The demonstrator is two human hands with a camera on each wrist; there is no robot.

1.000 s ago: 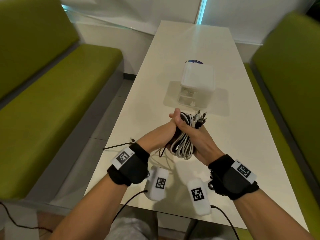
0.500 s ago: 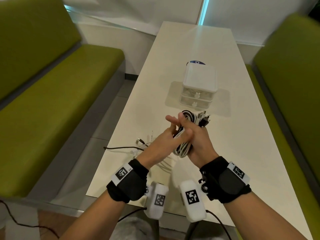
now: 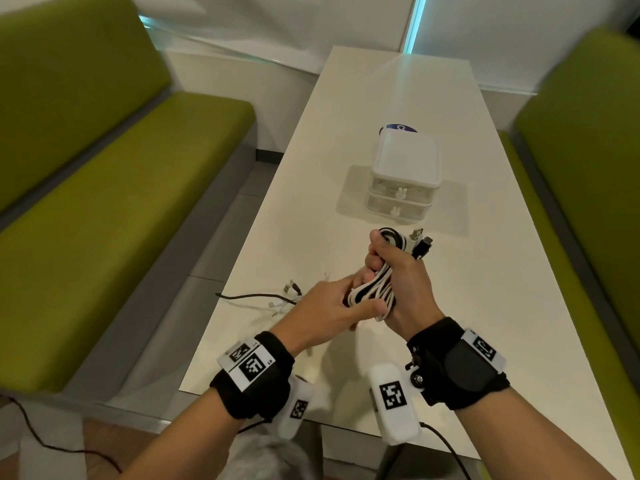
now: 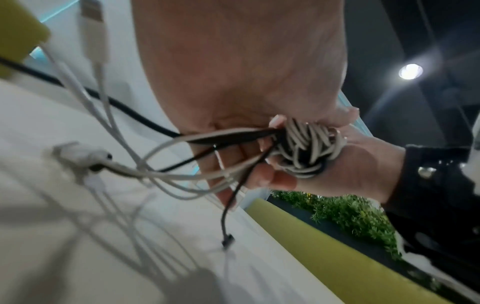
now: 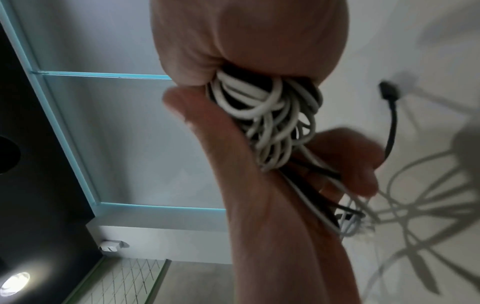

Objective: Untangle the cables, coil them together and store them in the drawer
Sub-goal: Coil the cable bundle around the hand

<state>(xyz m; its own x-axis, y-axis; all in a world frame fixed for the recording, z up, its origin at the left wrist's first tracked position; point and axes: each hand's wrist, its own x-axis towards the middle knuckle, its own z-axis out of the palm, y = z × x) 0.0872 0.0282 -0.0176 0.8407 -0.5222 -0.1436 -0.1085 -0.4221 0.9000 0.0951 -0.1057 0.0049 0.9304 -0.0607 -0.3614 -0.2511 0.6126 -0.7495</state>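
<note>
head view is showing the right hand (image 3: 403,285) gripping the coil (image 3: 375,289) upright above the table's (image 3: 485,306) near end, the left hand (image 3: 332,311) pinching the loose tails trailing toward the near-left corner, drawers (image 3: 401,195) lying straight beyond.

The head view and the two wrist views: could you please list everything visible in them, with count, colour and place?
cable bundle: one, white and black cables coiled together, held above the table's near half.
loose cable ends: several, white and black, trailing from the bundle onto the table's near left part.
drawer unit: one, white and translucent, two closed drawers, mid-table.
blue-labelled object: one, behind the drawer unit, mostly hidden.
table: one, white, between the benches.
benches: two, green, either side of the table.
right hand: grips the bundle.
left hand: holds the trailing cables at the bundle's lower end.
</note>
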